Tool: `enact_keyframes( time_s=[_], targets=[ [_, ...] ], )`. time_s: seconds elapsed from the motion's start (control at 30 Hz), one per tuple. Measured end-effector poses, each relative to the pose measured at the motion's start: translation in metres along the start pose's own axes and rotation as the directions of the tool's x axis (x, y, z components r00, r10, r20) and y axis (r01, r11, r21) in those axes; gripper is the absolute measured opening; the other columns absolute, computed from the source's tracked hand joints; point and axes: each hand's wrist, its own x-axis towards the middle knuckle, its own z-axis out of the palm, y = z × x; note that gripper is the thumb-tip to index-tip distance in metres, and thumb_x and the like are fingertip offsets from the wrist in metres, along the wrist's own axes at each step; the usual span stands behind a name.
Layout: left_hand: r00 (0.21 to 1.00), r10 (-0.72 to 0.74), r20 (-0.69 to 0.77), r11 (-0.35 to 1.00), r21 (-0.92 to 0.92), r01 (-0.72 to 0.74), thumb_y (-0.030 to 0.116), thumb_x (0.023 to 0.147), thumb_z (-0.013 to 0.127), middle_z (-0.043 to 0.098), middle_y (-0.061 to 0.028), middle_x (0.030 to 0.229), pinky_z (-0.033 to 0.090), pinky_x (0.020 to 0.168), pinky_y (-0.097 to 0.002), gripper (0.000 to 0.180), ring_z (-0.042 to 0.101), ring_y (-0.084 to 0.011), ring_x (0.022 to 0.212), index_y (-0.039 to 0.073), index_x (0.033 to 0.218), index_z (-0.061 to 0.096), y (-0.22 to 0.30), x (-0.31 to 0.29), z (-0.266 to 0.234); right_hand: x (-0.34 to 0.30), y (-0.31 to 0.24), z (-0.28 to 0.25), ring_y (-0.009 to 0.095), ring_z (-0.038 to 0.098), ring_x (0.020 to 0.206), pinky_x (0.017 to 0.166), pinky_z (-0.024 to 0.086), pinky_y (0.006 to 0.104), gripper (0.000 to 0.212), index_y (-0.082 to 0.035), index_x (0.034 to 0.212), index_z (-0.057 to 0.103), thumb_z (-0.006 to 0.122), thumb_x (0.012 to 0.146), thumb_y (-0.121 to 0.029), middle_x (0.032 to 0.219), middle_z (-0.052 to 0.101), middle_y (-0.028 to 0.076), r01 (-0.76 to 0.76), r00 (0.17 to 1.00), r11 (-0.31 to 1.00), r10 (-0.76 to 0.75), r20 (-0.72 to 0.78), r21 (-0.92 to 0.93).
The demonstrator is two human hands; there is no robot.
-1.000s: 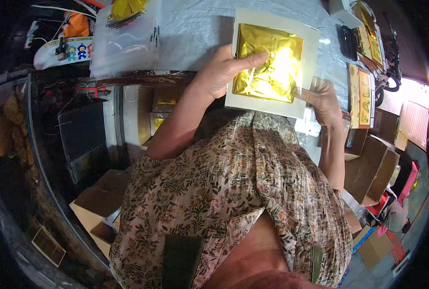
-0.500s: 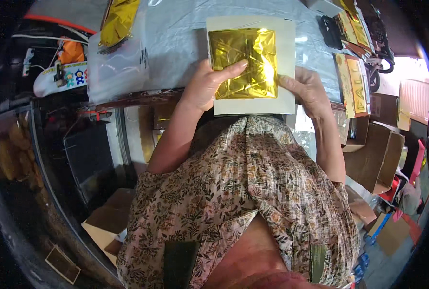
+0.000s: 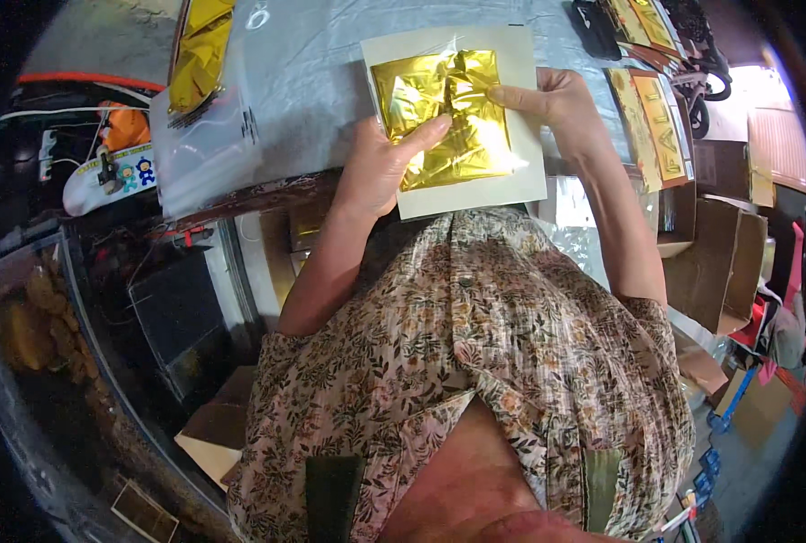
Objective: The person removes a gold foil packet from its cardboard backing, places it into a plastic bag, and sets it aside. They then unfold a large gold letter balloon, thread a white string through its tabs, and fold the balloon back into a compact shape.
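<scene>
The gold foil packet (image 3: 480, 154) lies flat on a white card (image 3: 528, 167) at the upper centre of the frame, held up before my chest; my left hand (image 3: 374, 167) grips the lower left side, its thumb laid slantwise over the front, the tip pressing near the packet's middle, the fingers out of sight behind; my right hand (image 3: 566, 113) is at the upper right side, its thumb reaching inward over the card's margin to touch the foil's right edge, the other fingers bent beside and behind the card; both hands are clamped on card and packet together, thumbs in front, though how far the hidden fingers spread I cannot tell; the foil is roughly square, shiny and creased, with bright glints and a dark fold down its upper middle; the card shows as a pale border around it, slightly tilted.

Beyond it spreads a table with a silvery cover (image 3: 308, 77); a clear bag (image 3: 195, 149) and more gold foil (image 3: 202, 59) lie at the upper left; a black object (image 3: 593, 27) and yellow-orange printed packs (image 3: 661, 127) sit at the upper right; my floral shirt (image 3: 457, 335) fills the lower centre; an open cardboard box (image 3: 711, 267) stands at the right.
</scene>
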Motion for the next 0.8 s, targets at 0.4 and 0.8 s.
enact_keyframes(
  time_s=[0.4,0.8],
  targets=[
    [0.993,-0.011,-0.117,0.950,-0.312,-0.027,0.028,0.101,0.062,0.067,-0.0136,0.115,0.054,0.097,-0.0363,0.037,0.065,-0.0203,0.107,-0.003,0.121,0.060,-0.005,0.010,-0.002,0.041,-0.004,-0.029,0.011,0.068,0.084,0.077,0.054,0.0257,0.037,0.001,0.116,0.070,0.073,0.092,-0.027,0.095,0.074,0.007,0.208,0.977,0.934,-0.214,0.012,-0.289],
    [0.949,0.162,0.270,0.478,0.820,-0.315,0.024,0.101,0.060,0.072,-0.0112,0.120,0.052,0.099,-0.0391,0.034,0.068,-0.0209,0.113,0.006,0.129,0.067,0.045,0.045,-0.043,0.110,0.008,-0.022,0.040,0.056,0.124,0.106,0.043,0.0475,0.048,-0.006,0.144,0.047,0.053,0.103,-0.030,0.136,0.058,0.020,0.403,0.703,0.184,-0.689,0.175,-0.896]
  ],
)
